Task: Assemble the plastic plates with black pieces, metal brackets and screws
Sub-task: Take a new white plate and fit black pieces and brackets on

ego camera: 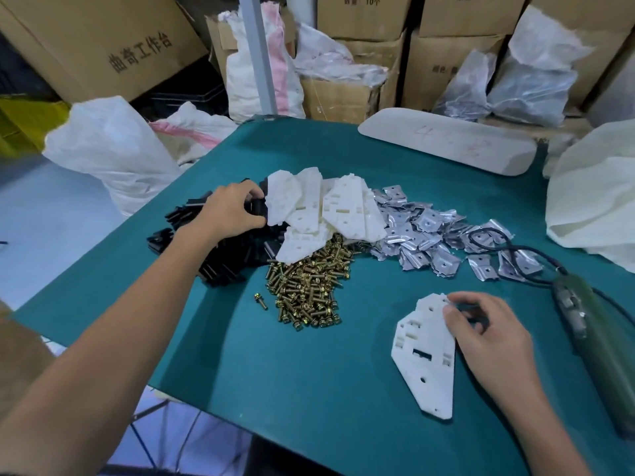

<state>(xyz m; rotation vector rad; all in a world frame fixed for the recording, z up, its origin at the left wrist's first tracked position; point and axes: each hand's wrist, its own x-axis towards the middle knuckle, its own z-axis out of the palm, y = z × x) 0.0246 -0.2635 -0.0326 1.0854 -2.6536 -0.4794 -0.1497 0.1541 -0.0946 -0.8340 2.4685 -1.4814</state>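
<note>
A single white plastic plate (424,359) lies flat on the green table near its front right. My right hand (488,334) rests on the plate's upper right corner and pinches a black piece (476,319) against it. At the middle left, my left hand (230,213) reaches into a heap of black pieces (220,262) and grips one black piece (257,209) between thumb and fingers. A stack of white plates (330,207) lies just right of that hand. Below it spreads a pile of brass screws (305,290), and silver metal brackets (429,238) are strewn to the right.
A dark green electric screwdriver (591,331) with a black cord lies at the table's right edge. A long white foam block (446,142) sits at the back. White bags (591,201) and cardboard boxes (103,42) surround the green table (309,389).
</note>
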